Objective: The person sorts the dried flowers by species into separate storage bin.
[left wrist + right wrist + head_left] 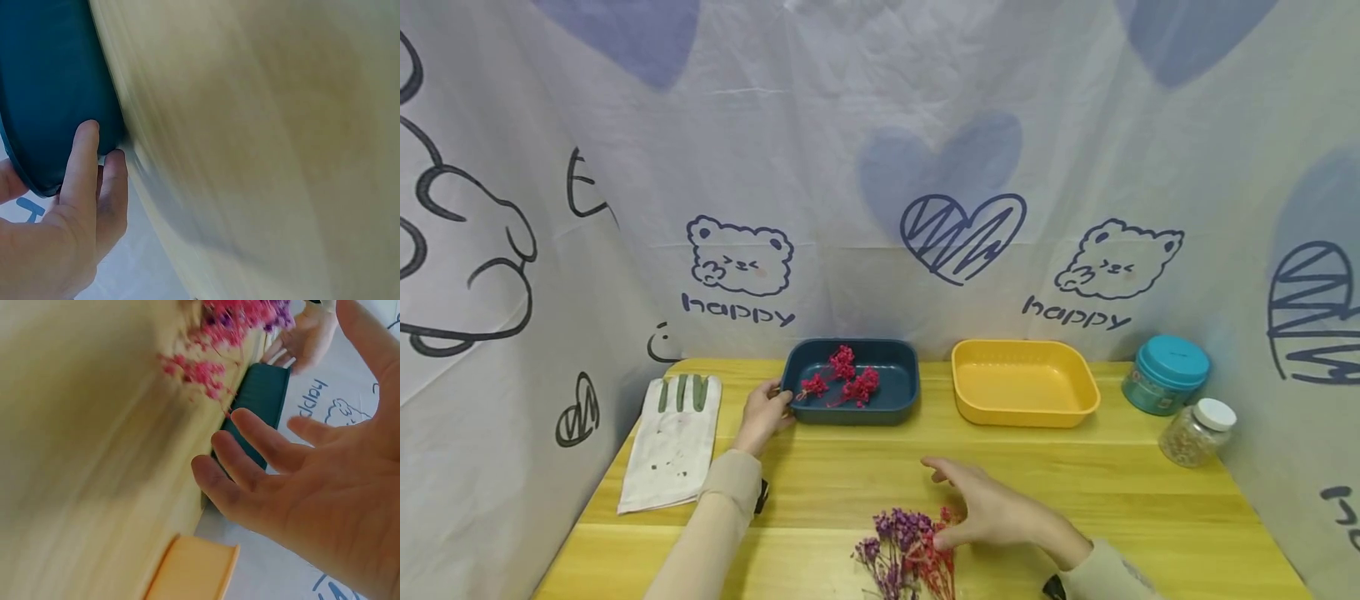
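At the back of the table, my left hand [765,411] holds the left end of a dark teal tray [880,414]. In the left wrist view its fingers [83,156] lie along the tray's outer wall, with the thumb at the rim. Several sprigs of crimson dried flowers [860,387] lie inside the tray. Nearer the front, my right hand [1000,510] hovers with spread fingers beside a bunch of dried flowers, purple ones [901,527] on the left and red ones [934,557] on the right. Nothing is in its palm in the right wrist view.
Right of the teal tray stands a yellow tray [1026,414]. A teal-lidded tub [1167,375] and a white-capped clear jar [1197,433] stand at the right edge. White work gloves [672,454] lie at the left. A printed curtain [850,183] surrounds the table.
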The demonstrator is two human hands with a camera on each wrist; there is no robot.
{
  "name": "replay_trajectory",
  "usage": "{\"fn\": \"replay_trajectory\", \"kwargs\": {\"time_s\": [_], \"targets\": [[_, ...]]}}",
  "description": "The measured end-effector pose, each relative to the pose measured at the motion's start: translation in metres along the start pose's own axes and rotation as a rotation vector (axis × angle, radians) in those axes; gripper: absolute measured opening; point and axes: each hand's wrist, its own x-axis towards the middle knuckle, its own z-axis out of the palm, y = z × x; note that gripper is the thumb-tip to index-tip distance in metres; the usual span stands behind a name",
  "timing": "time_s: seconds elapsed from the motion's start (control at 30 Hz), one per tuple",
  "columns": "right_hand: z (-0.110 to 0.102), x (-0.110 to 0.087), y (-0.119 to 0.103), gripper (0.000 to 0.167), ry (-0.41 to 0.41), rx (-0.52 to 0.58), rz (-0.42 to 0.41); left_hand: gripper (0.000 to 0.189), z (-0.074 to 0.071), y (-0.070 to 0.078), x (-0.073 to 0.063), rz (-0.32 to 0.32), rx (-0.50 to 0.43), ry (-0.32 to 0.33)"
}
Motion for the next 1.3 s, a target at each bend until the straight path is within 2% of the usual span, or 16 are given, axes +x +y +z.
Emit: {"fn": "replay_trajectory", "kwargs": {"time_s": [0.23,0.47,0.57,0.73,0.83,0.93,1.03,1.13,1.3], "targets": [[0.021,-0.015,-0.001,0.117,-0.025,-0.087,0.032,0.052,0.0,-0.001,0.003,-0.004,-0.003,0.009],[0.033,-0.022,-0.002,0.117,-0.035,-0.209,0.113,0.052,0.0,0.0,0.001,-0.006,-0.012,0.008],[0.033,-0.024,0.0,0.114,-0.027,-0.198,0.121,0.051,0.001,0.001,0.0,-0.005,-0.01,0.008],[0.031,-0.025,0.002,0.1,0.003,-0.149,0.128,0.051,0.001,0.0,0.0,-0.003,-0.002,0.013],[0.029,-0.026,0.002,0.078,0.013,-0.121,0.108,0.051,0.0,-0.001,0.001,-0.005,-0.002,0.013],[0.027,-0.027,0.004,0.052,0.009,-0.042,0.097,0.051,-0.001,-0.002,0.001,-0.003,-0.005,0.011],[0.025,-0.027,0.005,0.038,0.005,0.031,0.103,0.051,-0.001,-0.002,0.001,0.001,-0.011,0.008],[0.024,-0.027,0.004,0.035,0.006,0.041,0.115,0.052,0.0,-0.002,0.002,0.005,-0.014,0.008],[0.02,-0.028,0.002,0.045,-0.007,0.073,0.127,0.051,0.001,-0.003,0.001,0.013,-0.008,0.008]]}}
